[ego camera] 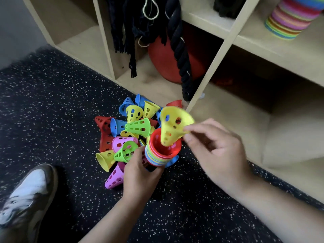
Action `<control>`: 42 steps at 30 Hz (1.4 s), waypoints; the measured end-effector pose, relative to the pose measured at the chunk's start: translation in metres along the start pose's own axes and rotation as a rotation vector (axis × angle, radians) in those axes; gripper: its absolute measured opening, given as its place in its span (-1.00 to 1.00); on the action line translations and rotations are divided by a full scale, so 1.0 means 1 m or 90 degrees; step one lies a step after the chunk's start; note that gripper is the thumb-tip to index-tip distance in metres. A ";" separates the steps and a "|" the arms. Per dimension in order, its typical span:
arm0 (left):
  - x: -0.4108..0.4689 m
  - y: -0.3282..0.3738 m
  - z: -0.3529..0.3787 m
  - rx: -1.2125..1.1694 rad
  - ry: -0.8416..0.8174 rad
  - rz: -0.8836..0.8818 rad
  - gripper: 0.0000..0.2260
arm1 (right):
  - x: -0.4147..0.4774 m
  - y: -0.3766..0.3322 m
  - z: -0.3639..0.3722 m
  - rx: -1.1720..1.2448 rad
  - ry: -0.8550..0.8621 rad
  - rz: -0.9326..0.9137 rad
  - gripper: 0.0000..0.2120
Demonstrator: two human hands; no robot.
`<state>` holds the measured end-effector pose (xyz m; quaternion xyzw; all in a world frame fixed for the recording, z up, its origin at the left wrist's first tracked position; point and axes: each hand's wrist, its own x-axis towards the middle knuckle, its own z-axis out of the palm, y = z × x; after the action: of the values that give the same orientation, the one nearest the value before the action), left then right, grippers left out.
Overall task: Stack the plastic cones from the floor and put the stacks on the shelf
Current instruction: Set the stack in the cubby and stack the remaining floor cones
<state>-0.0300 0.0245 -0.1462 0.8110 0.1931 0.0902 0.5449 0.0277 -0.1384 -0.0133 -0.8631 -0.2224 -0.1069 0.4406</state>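
My left hand (140,171) grips a stack of nested coloured cones (157,155) from below, its open red mouth facing up. My right hand (215,149) pinches the rim of a yellow perforated cone (172,126), whose narrow tip sits inside the stack's mouth. Behind and left of the stack, several loose cones (126,130) in blue, yellow, green, red and pink lie in a pile on the dark speckled floor (52,111). A tall finished stack of cones (291,18) stands on the upper right board of the wooden shelf (287,51).
The shelf's lower compartments hold a red ball (166,62), a thick black rope (180,50) and dark fringed cords (126,32). A low compartment lies open at the right (245,123). My shoe (26,195) rests on the floor at the lower left.
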 end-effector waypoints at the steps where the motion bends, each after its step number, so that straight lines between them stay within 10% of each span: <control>1: -0.002 0.002 0.000 0.001 -0.001 0.008 -0.47 | -0.004 -0.003 0.000 -0.008 -0.041 -0.014 -0.81; 20: -0.024 0.012 -0.052 0.034 -0.012 0.031 -0.41 | -0.024 0.056 0.017 -0.062 -0.151 0.274 -0.88; 34: -0.022 -0.010 -0.045 0.023 -0.035 0.011 -0.35 | 0.035 0.136 0.066 -0.425 -0.397 0.233 -0.42; 42: -0.015 -0.012 -0.037 0.043 -0.042 0.018 -0.39 | 0.023 0.138 0.066 -0.430 -0.376 0.219 -0.88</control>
<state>-0.0594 0.0542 -0.1420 0.8343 0.1666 0.0648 0.5216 0.1133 -0.1490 -0.1412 -0.9757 -0.1450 0.1507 0.0646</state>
